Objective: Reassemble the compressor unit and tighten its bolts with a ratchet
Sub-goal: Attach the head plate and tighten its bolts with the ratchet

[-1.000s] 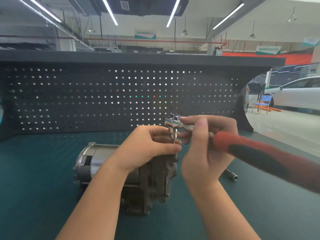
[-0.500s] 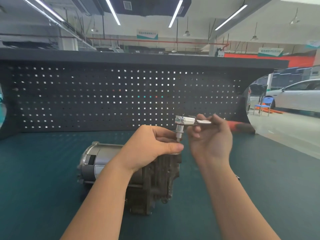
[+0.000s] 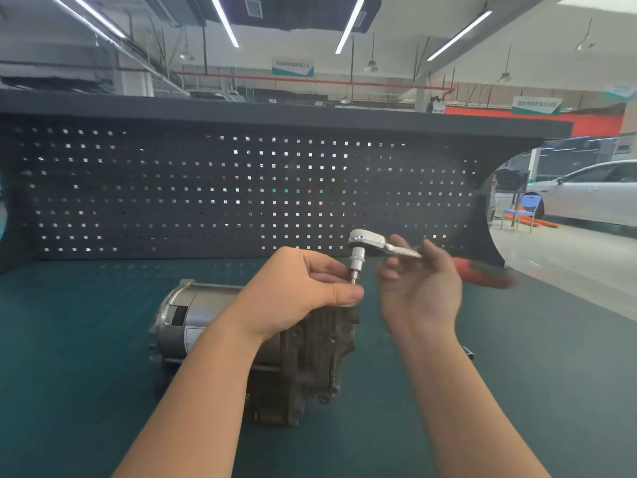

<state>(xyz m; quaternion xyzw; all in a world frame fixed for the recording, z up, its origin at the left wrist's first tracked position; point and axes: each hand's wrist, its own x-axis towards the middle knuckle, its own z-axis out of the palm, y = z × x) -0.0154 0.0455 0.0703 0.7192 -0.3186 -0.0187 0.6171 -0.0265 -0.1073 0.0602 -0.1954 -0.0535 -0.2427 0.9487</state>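
The compressor unit point(image 3: 213, 322) lies on its side on the green bench mat, silver motor can to the left, dark cast housing point(image 3: 320, 353) to the right. My left hand point(image 3: 300, 291) pinches the socket and bit point(image 3: 355, 269) under the chrome ratchet head point(image 3: 365, 239), holding it upright over the housing's top. My right hand point(image 3: 418, 288) is palm up under the ratchet's shank, fingers loosely curled round it. The red and black ratchet handle point(image 3: 482, 272) points away to the right and is blurred. The bolt under the bit is hidden by my left thumb.
A dark pegboard point(image 3: 206, 188) walls off the back of the bench. A small metal socket point(image 3: 468, 351) peeks out on the mat behind my right forearm. To the right beyond the bench are a workshop floor, a blue chair point(image 3: 524, 210) and a white car point(image 3: 586, 191).
The ratchet handle has swung from pointing toward me on the right to pointing away to the far right. My right hand turned palm up; my left hand kept its pinch on the socket.
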